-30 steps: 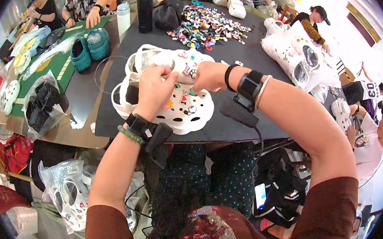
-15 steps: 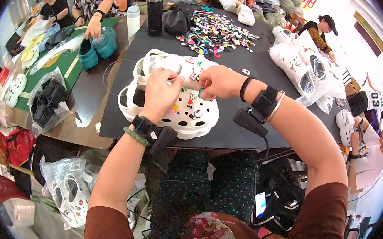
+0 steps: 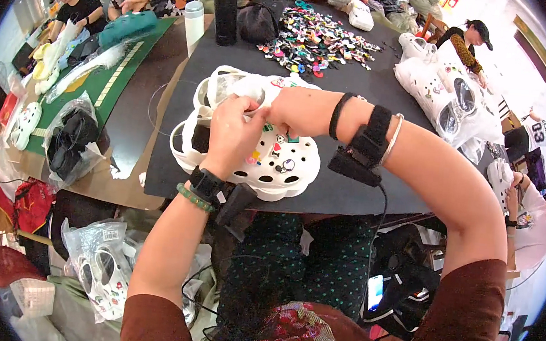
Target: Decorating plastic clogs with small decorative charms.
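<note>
A pair of white clogs lies on the black tabletop in front of me. Colourful charms sit in the holes of the near clog; the far clog is partly behind my hands. My left hand is closed at the near clog's upper, over its opening, thumb and fingers pinched together. Against its thumb presses my right hand, fingers curled in a pinch over the top of the clog. Whatever small piece lies between the right fingertips is hidden.
A heap of loose charms covers the far middle. Behind the clogs stand a black tumbler and a white bottle. Bagged white clogs lie at right, a bagged black pair at left. Several people work around the tables.
My right hand has moved left against my left thumb, and the teal piece at its fingertips is now out of sight. Across at left, a person has let go of the teal shoes.
</note>
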Tool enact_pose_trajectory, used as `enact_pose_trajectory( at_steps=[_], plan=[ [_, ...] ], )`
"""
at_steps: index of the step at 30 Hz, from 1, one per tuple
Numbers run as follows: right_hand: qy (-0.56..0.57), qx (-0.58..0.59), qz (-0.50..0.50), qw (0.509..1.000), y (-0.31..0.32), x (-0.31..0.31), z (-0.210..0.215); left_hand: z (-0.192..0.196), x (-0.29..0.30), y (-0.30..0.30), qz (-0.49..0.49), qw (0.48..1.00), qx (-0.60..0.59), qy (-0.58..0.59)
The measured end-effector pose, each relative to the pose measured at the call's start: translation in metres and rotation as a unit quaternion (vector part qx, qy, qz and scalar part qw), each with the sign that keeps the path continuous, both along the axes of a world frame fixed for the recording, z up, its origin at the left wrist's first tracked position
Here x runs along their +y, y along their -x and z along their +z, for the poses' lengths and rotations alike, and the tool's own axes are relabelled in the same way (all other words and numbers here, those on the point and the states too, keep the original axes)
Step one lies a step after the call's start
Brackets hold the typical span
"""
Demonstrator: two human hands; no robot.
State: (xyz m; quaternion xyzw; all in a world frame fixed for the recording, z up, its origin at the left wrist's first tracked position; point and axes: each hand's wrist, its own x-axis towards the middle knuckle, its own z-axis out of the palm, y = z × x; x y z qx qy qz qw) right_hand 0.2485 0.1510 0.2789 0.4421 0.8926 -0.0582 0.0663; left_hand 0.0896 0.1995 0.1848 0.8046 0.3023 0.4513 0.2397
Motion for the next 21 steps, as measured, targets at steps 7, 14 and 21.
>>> enact_pose_trajectory(
  at_steps=[7,14,21],
  plan=[
    [0.213,0.056,-0.404,0.888,-0.016,-0.019,0.015,0.001,0.000,0.000,0.009,1.000,0.008,-0.002],
    [0.264,0.150,-0.383,0.872,-0.038,-0.015,-0.013,0.001,0.000,-0.002,0.022,1.000,0.007,0.015],
    [0.299,0.200,-0.445,0.820,-0.040,-0.020,-0.002,-0.002,0.000,-0.004,0.017,1.000,-0.009,-0.007]
  ],
)
